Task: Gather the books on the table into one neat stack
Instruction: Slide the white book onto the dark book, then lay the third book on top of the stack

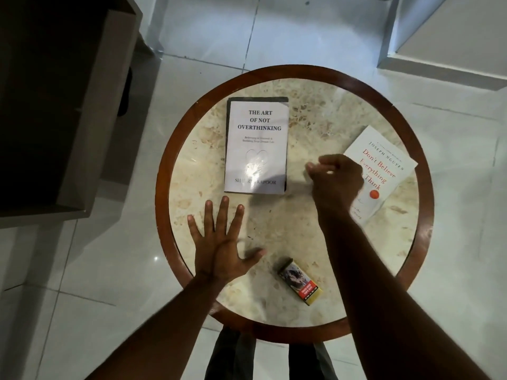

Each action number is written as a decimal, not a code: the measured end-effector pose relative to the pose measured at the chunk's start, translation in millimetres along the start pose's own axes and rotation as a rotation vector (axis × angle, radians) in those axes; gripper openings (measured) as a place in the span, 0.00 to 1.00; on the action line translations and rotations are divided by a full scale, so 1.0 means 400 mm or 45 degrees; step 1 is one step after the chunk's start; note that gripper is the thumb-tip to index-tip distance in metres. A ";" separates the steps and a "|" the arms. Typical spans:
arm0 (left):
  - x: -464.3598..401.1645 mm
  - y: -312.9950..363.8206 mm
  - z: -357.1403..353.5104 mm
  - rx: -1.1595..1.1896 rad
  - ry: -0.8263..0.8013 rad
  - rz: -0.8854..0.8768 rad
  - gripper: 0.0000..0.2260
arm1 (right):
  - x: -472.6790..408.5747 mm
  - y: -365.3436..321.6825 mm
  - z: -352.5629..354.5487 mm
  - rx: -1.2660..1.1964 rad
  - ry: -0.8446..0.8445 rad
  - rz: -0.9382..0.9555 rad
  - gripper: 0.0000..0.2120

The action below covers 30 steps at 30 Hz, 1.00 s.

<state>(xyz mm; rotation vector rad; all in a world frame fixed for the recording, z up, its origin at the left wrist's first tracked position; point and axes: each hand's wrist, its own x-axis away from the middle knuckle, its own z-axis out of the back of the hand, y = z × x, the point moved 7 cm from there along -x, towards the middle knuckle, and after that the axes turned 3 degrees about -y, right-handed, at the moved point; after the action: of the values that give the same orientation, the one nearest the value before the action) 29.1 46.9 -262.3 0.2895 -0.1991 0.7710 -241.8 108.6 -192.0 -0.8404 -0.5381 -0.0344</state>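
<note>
A white book titled "The Art of Not Overthinking" [256, 145] lies flat at the back left of the round table [293, 75], on top of a dark book whose edges show along its top and left. A second white book with red lettering [389, 165] lies tilted at the right side. My left hand [219, 242] hovers flat with fingers spread, just below the stacked books, holding nothing. My right hand [336, 179] is curled loosely between the two white books, covering the left corner of the tilted one; nothing shows in it.
A small cigarette pack [300, 281] lies near the table's front edge between my forearms. A dark cabinet [63, 105] stands to the left. White tiled floor surrounds the table, with a raised white ledge [450, 50] at the back right.
</note>
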 end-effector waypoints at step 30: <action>-0.024 0.050 0.007 -0.039 -0.018 -0.033 0.49 | 0.042 -0.069 0.025 -0.518 -0.219 -0.105 0.28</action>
<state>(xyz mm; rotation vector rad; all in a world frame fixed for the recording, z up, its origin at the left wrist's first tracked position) 8.0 53.0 -258.8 0.2681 -0.2201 0.7397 -238.2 100.1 -159.5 -1.2249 -0.7417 -0.1524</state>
